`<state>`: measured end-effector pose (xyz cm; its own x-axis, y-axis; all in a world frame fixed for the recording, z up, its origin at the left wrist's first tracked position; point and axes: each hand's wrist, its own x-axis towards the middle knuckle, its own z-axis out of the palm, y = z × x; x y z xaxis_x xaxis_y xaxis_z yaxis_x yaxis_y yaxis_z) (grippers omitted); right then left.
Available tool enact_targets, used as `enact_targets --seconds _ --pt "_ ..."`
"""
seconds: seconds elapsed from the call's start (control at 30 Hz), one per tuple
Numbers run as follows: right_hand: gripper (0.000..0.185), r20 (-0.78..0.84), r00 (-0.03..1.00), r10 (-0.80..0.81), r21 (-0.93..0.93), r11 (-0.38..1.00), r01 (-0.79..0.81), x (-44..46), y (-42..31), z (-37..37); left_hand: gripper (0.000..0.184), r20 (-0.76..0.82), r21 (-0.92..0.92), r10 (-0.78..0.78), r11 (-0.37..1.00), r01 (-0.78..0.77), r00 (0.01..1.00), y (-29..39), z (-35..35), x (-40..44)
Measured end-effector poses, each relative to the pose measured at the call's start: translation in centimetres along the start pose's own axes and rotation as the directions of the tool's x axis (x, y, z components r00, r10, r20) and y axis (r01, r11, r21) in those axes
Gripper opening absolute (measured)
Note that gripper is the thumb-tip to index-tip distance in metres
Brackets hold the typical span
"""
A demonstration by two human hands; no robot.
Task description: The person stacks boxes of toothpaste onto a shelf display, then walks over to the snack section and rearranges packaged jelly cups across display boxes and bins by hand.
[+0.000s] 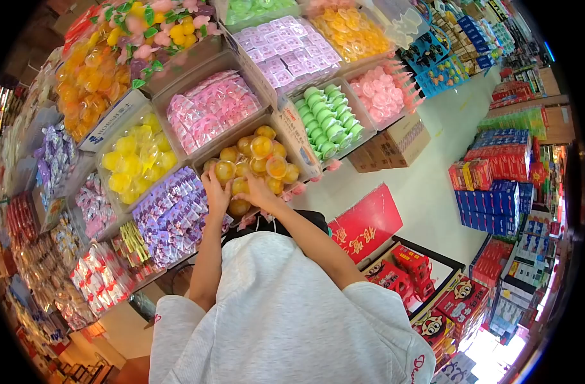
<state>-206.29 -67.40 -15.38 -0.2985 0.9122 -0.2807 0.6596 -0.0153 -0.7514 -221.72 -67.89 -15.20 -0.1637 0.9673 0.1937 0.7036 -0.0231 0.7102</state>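
Both my hands are down in a bin (308, 160) of round, glossy amber-brown cups (262, 148) that look like jelly or toy balls. My left hand (216, 193) is at the bin's near left, fingers and thumb curved round one amber cup (225, 170). Just to its right, my right hand (259, 194) reaches in with its fingers bent about another cup (240, 185). More of the cups are heaped beyond my fingers, and one lies below, between my wrists.
Neighbouring bins hold yellow balls (139, 157), pink packets (212, 109), green rolls (328, 121) and pink pieces (377, 93). Purple packets (171, 217) lie at left. A cardboard box (392, 144) stands on the floor, with a red sign (367, 224) and red boxes at right.
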Motion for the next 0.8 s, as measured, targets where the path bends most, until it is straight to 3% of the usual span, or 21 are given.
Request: enact_targets --seconds 0.1,0.2,0.3,0.37,0.4,0.47,0.5,0.57,0.7,0.8 --pt "0.074 0.05 0.998 0.035 0.08 0.996 -0.039 -0.1 0.2 -0.1 0.055 -0.071 0.011 -0.068 0.998 0.069 0.995 0.2 0.1 -0.6" --pt "0.074 -0.098 0.991 -0.089 0.108 0.989 0.1 -0.7 0.6 -0.1 0.04 -0.109 0.011 -0.074 0.997 0.076 0.991 -0.3 0.3 -0.8" --pt "0.073 -0.149 0.979 -0.137 -0.034 0.99 0.134 -2.6 1.4 -1.8 0.035 -0.116 -0.109 -0.169 0.982 0.157 0.979 0.4 0.3 -1.3" --pt "0.064 -0.198 0.964 -0.179 0.144 0.967 0.209 -4.6 0.5 -4.7 0.033 -0.139 -0.092 -0.158 0.985 0.146 0.978 1.0 0.4 -1.5" --pt "0.064 -0.206 0.963 -0.175 0.143 0.968 0.207 -5.8 -0.2 -6.1 0.031 -0.165 -0.076 -0.15 0.987 0.139 0.975 1.4 0.5 -1.5" --pt "0.044 -0.045 0.999 -0.015 0.484 0.874 0.035 -9.3 -1.6 -8.5 0.03 -0.169 -0.133 -0.139 0.984 0.117 0.976 3.1 0.5 -1.5" --pt "0.044 -0.057 0.998 -0.003 0.486 0.873 0.03 -11.0 -2.3 -9.6 0.028 -0.177 -0.188 -0.134 0.977 0.1 0.975 3.8 0.6 -1.6" --pt "0.021 -0.171 0.965 -0.199 0.458 0.851 0.257 -14.2 -2.8 -11.2 0.025 -0.181 -0.202 -0.075 0.979 0.038 0.981 4.8 1.2 -1.5" --pt "0.013 -0.143 0.99 -0.011 0.416 0.907 0.07 -19.3 0.0 -11.1 0.023 -0.194 -0.167 0.116 0.975 -0.149 0.974 8.3 2.6 -1.4" --pt "0.015 -0.151 0.966 0.208 0.51 0.854 -0.104 -21.6 2.5 -11.0 0.025 -0.031 -0.329 0.205 0.922 -0.203 0.978 11.8 3.6 -2.2"
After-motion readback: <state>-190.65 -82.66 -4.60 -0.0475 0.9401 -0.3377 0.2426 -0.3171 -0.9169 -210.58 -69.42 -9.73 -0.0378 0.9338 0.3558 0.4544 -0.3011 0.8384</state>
